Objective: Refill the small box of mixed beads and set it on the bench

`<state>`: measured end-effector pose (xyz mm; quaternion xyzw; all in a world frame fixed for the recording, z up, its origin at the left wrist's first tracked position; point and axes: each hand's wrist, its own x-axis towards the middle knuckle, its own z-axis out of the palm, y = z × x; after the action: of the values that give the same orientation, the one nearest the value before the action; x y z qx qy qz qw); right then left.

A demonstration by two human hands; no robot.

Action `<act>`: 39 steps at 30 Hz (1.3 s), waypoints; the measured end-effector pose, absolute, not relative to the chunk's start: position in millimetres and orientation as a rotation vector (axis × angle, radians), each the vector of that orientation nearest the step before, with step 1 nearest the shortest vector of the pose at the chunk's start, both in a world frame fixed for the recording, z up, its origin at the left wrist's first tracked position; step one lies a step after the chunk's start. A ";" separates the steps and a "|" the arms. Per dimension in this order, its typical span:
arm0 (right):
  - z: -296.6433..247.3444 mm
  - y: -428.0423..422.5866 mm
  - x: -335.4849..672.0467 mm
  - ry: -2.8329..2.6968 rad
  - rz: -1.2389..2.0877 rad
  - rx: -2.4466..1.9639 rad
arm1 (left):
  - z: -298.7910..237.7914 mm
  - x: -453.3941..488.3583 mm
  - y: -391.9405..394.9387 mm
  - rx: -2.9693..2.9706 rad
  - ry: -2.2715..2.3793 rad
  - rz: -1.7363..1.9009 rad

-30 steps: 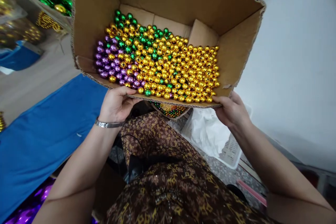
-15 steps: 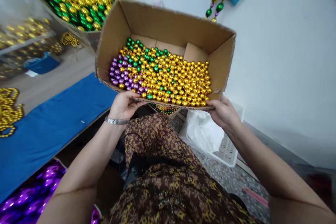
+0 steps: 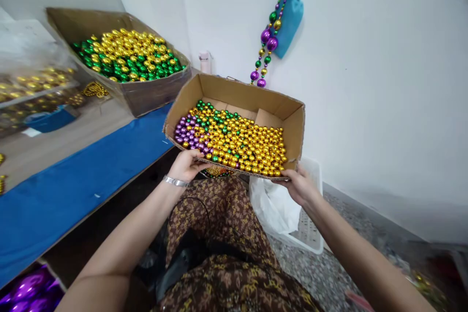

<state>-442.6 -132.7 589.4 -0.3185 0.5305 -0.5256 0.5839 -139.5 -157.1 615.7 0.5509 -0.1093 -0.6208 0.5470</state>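
Note:
An open cardboard box (image 3: pixel 281 107) is held in the air in front of me, its floor covered with gold, green and purple beads (image 3: pixel 234 139). My left hand (image 3: pixel 187 165) grips the box's near edge at its left end, fingers curled under it; a metal bracelet is on that wrist. My right hand (image 3: pixel 298 186) grips the same edge at its right end. The box tilts slightly towards me above my lap in a brown patterned garment.
A blue-covered table (image 3: pixel 73 175) runs along the left, bearing a bigger box of gold and green beads (image 3: pixel 126 56). A bead string (image 3: pixel 268 34) and teal pouch hang on the white wall. A white basket with plastic (image 3: pixel 310 234) stands on the speckled floor. Purple balls (image 3: pixel 25 292) lie bottom left.
The box has moved away from me and the view has lifted, so the box looks smaller and the wall, hanging beads and far box now show. Both hands keep their grip.

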 end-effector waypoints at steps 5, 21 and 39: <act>584.4 -133.8 -466.3 1.351 -1.249 -0.662 | 600.9 -169.1 -188.4 1.345 -0.232 -1.598; 458.4 -266.1 -530.2 1.594 -1.327 -0.442 | 458.7 -263.5 -413.1 1.479 -0.159 -1.903; 334.9 -416.5 -499.1 1.536 -1.242 -0.336 | 321.7 -238.7 -577.7 1.766 -0.259 -1.769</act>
<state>-499.1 -416.5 334.9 -0.1414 0.6457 -0.5222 0.5389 -238.7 -577.7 321.7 0.6684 -0.0982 -0.6693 0.3092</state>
